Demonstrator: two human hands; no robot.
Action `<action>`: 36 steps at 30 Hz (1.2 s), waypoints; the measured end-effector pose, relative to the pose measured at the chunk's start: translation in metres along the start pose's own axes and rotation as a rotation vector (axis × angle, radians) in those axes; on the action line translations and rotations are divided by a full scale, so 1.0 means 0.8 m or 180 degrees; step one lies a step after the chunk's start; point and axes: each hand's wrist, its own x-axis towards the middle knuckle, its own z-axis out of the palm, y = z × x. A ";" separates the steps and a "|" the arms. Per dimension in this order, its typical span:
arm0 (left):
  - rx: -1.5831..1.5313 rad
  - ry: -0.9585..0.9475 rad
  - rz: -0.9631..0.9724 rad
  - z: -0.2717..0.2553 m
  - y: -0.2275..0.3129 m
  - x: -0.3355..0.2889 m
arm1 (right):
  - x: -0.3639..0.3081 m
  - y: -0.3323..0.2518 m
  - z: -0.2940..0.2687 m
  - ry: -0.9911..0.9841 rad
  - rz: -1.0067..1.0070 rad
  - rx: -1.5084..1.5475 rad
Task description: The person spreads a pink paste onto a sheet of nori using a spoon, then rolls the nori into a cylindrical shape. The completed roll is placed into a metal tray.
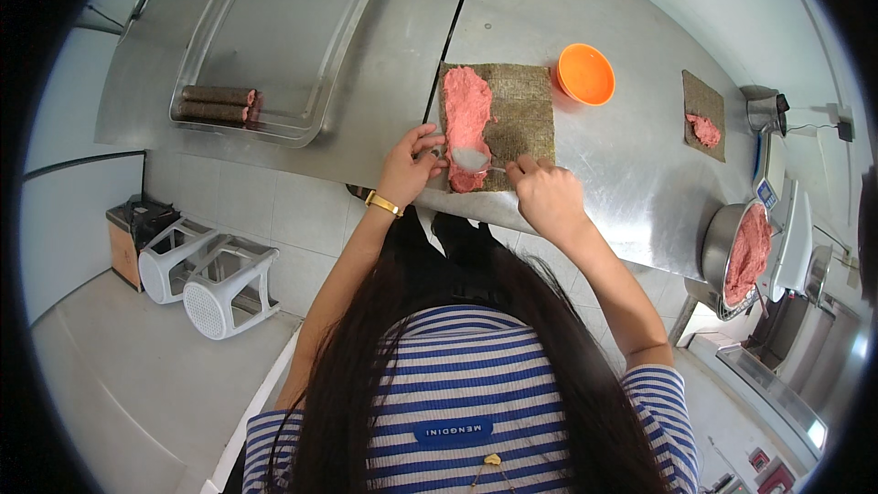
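Note:
A dark green seaweed sheet point(523, 110) lies on the steel table in front of me. Pink minced meat point(467, 102) forms a strip along its left side, thicker and rougher at the near end. My right hand point(551, 194) is closed round the handle of a metal spoon point(470, 159), whose bowl rests on the meat near the sheet's near edge. At the left edge of the sheet, my left hand point(411, 165) has its fingers bent but apart, with the fingertips beside the meat; it holds nothing.
An orange bowl point(562, 91) stands at the sheet's far right corner. Farther right lie another seaweed sheet point(704, 94) with a meat lump and a metal bowl point(718, 242) of minced meat. A steel tray point(283, 37) at left bears dark rolls point(218, 97). Stools point(229, 288) lie below.

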 end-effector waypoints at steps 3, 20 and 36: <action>0.0046 -0.0034 0.0044 -0.001 -0.001 0.001 | -0.004 -0.005 -0.007 -0.0367 0.0082 -0.0061; 0.0027 -0.0073 0.0100 -0.005 0.000 0.001 | 0.035 0.020 -0.010 -0.0018 -0.0045 -0.0009; 0.0338 -0.0172 -0.0043 -0.013 0.000 -0.008 | -0.010 0.019 -0.027 0.0261 -0.0620 0.0042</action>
